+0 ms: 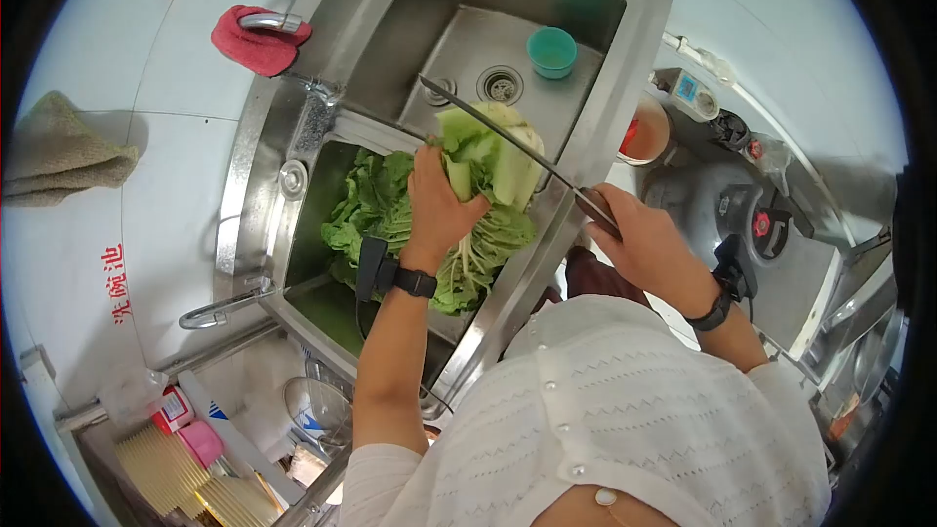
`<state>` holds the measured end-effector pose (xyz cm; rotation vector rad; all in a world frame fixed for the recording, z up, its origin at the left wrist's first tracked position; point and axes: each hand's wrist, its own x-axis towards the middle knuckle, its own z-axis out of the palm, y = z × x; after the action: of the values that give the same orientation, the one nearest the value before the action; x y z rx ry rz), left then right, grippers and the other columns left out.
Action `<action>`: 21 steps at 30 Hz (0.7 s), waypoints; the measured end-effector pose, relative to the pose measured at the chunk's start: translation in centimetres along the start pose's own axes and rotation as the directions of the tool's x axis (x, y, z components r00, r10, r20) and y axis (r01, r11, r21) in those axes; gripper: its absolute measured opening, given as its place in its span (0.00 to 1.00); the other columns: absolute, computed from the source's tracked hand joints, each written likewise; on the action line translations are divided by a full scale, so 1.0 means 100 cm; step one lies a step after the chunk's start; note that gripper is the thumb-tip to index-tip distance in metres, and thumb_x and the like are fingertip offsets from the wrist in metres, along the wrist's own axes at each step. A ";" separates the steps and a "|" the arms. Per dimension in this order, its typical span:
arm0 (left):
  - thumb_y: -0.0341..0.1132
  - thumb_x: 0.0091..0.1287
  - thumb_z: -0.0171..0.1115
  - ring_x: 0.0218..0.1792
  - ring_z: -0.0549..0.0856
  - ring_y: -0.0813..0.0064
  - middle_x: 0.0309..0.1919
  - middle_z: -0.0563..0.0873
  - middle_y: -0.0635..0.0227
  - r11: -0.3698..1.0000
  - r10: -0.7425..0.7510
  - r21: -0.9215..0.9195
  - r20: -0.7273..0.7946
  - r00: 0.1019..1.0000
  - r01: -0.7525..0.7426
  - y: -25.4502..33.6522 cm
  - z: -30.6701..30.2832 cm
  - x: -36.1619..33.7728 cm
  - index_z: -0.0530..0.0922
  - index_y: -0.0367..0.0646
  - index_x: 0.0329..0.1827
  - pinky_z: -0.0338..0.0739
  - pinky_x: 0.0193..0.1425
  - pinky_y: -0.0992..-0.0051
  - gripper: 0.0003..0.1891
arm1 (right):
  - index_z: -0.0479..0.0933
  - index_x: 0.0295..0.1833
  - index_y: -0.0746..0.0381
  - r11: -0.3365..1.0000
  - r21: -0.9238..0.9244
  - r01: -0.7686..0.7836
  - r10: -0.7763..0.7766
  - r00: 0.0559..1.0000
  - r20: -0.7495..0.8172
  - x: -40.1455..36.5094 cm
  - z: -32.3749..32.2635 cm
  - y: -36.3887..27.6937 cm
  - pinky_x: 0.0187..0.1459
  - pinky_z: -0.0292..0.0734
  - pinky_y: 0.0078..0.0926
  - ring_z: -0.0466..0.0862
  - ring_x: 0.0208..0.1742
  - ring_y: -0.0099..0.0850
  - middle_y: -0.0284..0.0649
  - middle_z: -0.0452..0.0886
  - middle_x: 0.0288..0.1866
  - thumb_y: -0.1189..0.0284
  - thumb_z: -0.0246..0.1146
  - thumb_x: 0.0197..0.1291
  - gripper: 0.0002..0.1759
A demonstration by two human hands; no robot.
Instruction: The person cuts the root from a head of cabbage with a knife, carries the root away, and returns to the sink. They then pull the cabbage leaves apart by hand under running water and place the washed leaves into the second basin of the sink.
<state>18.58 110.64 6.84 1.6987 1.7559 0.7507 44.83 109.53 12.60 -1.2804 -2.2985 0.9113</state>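
Nearest to me, the left hand [437, 205] is closed around the cabbage [493, 161]. Its fingers wrap the pale lower part and hold it above the near basin of the sink [625, 68]. The right hand [639, 239], at the sink's right rim, is clenched on the handle of a knife [547, 168]. The long blade lies across the top of the cabbage; I cannot tell whether it touches the cabbage or hangs just clear. Beneath the cabbage, inside the near basin, lies a heap of loose leaves [376, 210].

I judge the cabbage fairly heavy for one hand. It looks firm along the thick white ribs and soft and floppy at the green edges, and it is probably wet and slick, given that it is over a sink. The outer leaves look ready to peel off, so a grip on them alone would likely fail. The dense stem end, where the left hand sits, seems the sound place to hold it.

Farther off, in the sink's far basin, a teal bowl [551, 51] stands near the drain [501, 86]. Beyond the sink's left rim, a red cloth [256, 44] lies on the white worktop [185, 166].
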 end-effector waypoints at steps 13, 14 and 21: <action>0.44 0.37 0.69 0.61 0.58 0.54 0.59 0.60 0.51 0.930 0.003 0.368 0.020 1.000 -0.011 -0.002 0.014 -0.014 0.56 0.31 0.60 0.53 0.61 0.56 0.47 | 0.62 0.44 0.67 0.992 0.029 -0.123 0.116 0.976 0.182 -0.005 -0.018 0.014 0.26 0.71 0.43 0.76 0.26 0.51 0.54 0.75 0.28 0.66 0.55 0.57 0.16; 0.44 0.37 0.69 0.61 0.58 0.53 0.59 0.60 0.50 0.930 0.046 0.363 0.058 0.997 -0.064 0.001 0.012 -0.015 0.56 0.31 0.59 0.54 0.61 0.56 0.47 | 0.62 0.44 0.67 0.992 0.031 -0.125 0.117 0.976 0.184 -0.001 -0.016 0.014 0.26 0.71 0.43 0.76 0.26 0.51 0.54 0.75 0.28 0.66 0.55 0.57 0.16; 0.44 0.35 0.70 0.58 0.61 0.52 0.57 0.61 0.48 0.912 0.062 0.405 0.013 0.998 -0.062 -0.014 0.025 -0.008 0.58 0.30 0.58 0.57 0.58 0.55 0.47 | 0.61 0.41 0.66 0.996 0.014 -0.093 0.089 0.978 0.187 0.052 0.007 0.016 0.29 0.69 0.46 0.75 0.29 0.54 0.55 0.74 0.26 0.68 0.53 0.58 0.13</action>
<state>19.50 109.83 4.12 2.0288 1.9660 0.4269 42.62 114.31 10.96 -1.3519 -2.3775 1.1284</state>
